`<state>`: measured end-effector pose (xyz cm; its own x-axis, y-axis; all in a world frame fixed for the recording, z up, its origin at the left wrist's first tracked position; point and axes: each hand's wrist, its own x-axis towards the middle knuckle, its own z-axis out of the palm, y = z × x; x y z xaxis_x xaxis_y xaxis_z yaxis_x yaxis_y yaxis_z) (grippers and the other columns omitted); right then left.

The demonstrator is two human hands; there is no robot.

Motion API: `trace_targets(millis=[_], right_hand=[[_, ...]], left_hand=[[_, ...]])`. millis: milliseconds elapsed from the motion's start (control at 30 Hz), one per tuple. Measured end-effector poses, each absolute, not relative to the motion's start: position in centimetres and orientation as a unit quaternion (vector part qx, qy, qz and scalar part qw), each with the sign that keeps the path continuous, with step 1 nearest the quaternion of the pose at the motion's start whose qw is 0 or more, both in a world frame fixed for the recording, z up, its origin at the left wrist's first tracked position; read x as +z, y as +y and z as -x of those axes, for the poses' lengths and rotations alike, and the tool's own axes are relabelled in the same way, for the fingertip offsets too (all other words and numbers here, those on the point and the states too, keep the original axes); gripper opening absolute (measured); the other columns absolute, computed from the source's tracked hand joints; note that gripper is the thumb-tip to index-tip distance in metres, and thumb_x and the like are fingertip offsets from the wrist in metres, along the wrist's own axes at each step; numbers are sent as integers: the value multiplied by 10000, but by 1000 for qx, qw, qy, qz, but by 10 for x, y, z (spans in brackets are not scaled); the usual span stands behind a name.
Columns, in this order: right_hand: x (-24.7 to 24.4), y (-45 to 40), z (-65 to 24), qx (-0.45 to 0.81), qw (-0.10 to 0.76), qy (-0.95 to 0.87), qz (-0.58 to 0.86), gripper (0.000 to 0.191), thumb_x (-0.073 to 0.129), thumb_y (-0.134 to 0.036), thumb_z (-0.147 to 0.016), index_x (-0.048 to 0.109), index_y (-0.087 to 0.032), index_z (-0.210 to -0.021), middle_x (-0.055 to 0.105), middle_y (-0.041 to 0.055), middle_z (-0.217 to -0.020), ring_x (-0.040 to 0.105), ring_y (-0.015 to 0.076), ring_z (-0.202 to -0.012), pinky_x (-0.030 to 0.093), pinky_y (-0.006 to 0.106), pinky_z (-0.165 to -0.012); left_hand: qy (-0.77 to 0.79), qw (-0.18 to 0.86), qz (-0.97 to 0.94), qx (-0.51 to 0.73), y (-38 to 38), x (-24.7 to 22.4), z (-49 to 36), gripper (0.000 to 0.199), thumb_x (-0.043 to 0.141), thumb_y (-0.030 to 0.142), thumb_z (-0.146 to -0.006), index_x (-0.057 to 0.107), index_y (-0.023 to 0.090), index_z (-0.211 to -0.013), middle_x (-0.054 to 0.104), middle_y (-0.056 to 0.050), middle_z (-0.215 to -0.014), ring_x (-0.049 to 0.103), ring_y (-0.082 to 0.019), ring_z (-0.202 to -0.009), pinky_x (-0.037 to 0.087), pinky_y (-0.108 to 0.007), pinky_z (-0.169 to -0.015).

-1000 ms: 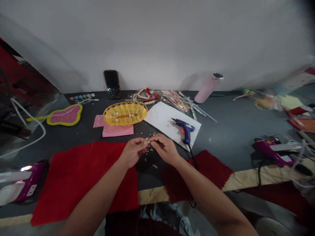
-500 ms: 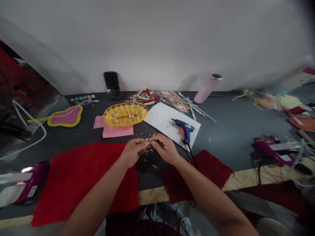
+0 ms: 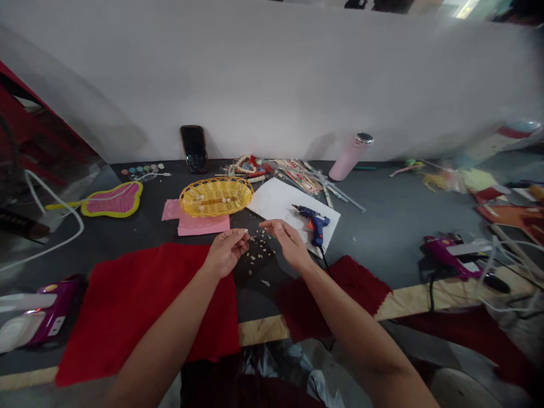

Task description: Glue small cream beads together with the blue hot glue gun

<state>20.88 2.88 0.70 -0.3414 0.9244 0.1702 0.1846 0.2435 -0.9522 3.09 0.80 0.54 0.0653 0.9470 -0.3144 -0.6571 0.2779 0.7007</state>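
My left hand (image 3: 227, 250) pinches a tiny pale piece (image 3: 246, 230) between thumb and forefinger, above the dark table. My right hand (image 3: 289, 242) is a short way to its right, its fingers extended and apart from the left, with nothing visible in it. Several small pale bits (image 3: 260, 247) lie scattered on the table between and below the hands. A blue glue gun (image 3: 315, 222) rests on a white board (image 3: 285, 205) just beyond my right hand. Behind my left hand, a yellow woven basket (image 3: 216, 197) holds a few small pieces and stands on pink sheets (image 3: 203, 225).
Red cloth (image 3: 157, 294) lies under my left forearm, dark red cloth (image 3: 352, 286) by the right. Sticks (image 3: 301, 177), a phone (image 3: 194, 149) and a pink bottle (image 3: 351, 157) are at the back. Purple devices (image 3: 453, 256) with cables sit at both sides.
My hands have moved apart. The left has shifted slightly left with the tiny piece, and the right has opened and lifted slightly. The view has turned a little.
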Motion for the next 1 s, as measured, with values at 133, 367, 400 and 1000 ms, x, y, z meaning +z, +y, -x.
trace_targets(millis=[133,367,400,1000], right_hand=[[23,31,-243,331,355,-747,455,297,490,-434,-861,623,-213,-1007,655,49,-929,592,167,-836,460,281,-728],[30,51,-326,98,97,-684,716,465,399,-565,-835,644,-187,-721,641,61,-657,579,176,-643,325,242,-527],[29,52,-330,93,56,-675,730,517,366,-605,-828,634,-189,-679,639,68,-649,581,182,-637,310,244,-516],[37,43,-304,528,456,-447,559,289,659,-420,-660,545,-178,-769,553,-6,-606,475,93,-489,376,214,-430]], left_hand=[[371,709,-176,573,8,6,-30,121,742,185,-652,664,98,-685,623,-34,-664,495,-43,-550,433,-182,-553],[337,721,-192,575,7,2,-28,104,719,183,-689,669,98,-723,612,-35,-700,482,-37,-564,424,-180,-555],[336,721,-194,574,7,2,-28,107,719,186,-689,668,97,-720,610,-36,-701,481,-37,-564,423,-182,-553],[344,721,-180,574,9,0,-28,150,730,202,-678,669,94,-763,615,-35,-718,487,-34,-569,414,-184,-560]])
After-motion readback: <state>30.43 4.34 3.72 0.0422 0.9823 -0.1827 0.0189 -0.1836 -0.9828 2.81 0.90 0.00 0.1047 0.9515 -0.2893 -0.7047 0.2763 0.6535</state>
